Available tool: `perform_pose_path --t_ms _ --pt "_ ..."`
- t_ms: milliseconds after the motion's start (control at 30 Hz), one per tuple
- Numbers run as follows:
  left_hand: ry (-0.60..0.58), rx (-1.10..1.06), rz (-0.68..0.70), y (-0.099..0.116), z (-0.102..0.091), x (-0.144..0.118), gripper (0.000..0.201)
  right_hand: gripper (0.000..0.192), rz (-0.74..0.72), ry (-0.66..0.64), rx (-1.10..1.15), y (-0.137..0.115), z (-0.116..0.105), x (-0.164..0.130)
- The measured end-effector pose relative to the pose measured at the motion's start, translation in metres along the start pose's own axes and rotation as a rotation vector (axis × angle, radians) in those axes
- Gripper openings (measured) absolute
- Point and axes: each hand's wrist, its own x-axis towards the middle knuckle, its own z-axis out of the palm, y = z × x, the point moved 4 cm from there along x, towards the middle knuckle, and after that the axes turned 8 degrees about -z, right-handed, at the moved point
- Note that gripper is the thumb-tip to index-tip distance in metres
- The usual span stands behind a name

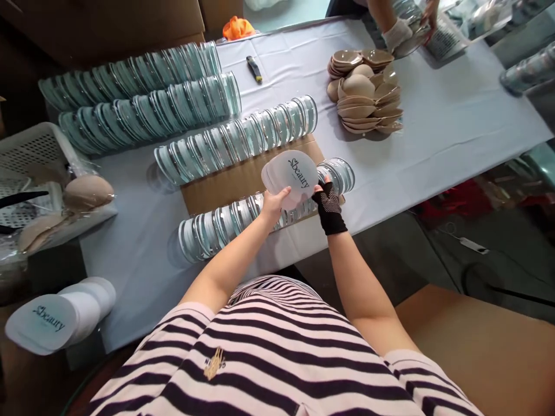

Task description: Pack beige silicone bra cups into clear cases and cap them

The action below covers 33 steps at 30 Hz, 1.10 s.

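Note:
My left hand and my right hand, which wears a black fingerless glove, both hold a small stack of white rounded cards printed "beauty". I hold the cards just above the nearest row of clear plastic shells, which lies on a brown cardboard sheet on the white-covered table.
Three more rows of clear shells lie across the table's left. A pile of beige pads sits at the far right, where another person's gloved hand works. A black cutter, a white basket and a card stack lie around.

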Motion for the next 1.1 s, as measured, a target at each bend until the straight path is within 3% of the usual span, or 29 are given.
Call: perform_pose_path --t_ms 133,233,300,400,467,567,633,700,867,1000,1100 --pt "0.04 0.027 0.023 -0.005 -0.024 -0.019 0.047 0.062 -0.131 0.071 -0.136 -0.036 0.004 -0.027" --pt "0.058 0.088 0.031 -0.01 -0.034 -0.023 0.044 0.052 -0.093 0.009 -0.102 -0.05 0.018 -0.042" --pt "0.015 0.094 0.009 -0.009 -0.035 -0.024 0.044 0.047 0.039 0.017 0.011 -0.045 0.019 -0.043" --pt "0.001 -0.016 -0.018 0.007 -0.032 -0.02 0.046 0.054 0.222 0.284 0.055 -0.022 -0.006 -0.049" --pt "0.061 -0.129 -0.005 0.024 -0.03 -0.011 0.046 0.059 0.245 0.345 -0.033 -0.007 -0.023 -0.065" --pt "0.124 -0.223 -0.009 0.042 -0.026 0.009 0.045 0.053 0.171 0.053 -0.215 0.01 -0.022 -0.103" --pt "0.148 -0.225 -0.053 0.042 -0.024 0.02 0.043 0.045 0.122 -0.152 -0.317 0.015 -0.008 -0.127" --pt "0.182 -0.213 -0.086 0.036 -0.026 0.027 0.044 0.042 0.097 -0.275 -0.377 0.014 0.007 -0.139" --pt "0.232 -0.223 -0.082 0.026 -0.034 0.026 0.045 0.039 0.102 -0.448 -0.392 -0.014 0.026 -0.112" --pt "0.251 -0.231 -0.094 0.028 -0.035 0.023 0.043 0.035 0.031 -0.543 -0.364 -0.039 0.019 -0.095" --pt "0.24 -0.243 -0.095 0.027 -0.035 0.025 0.045 0.038 0.064 -0.54 -0.378 -0.04 0.012 -0.096"
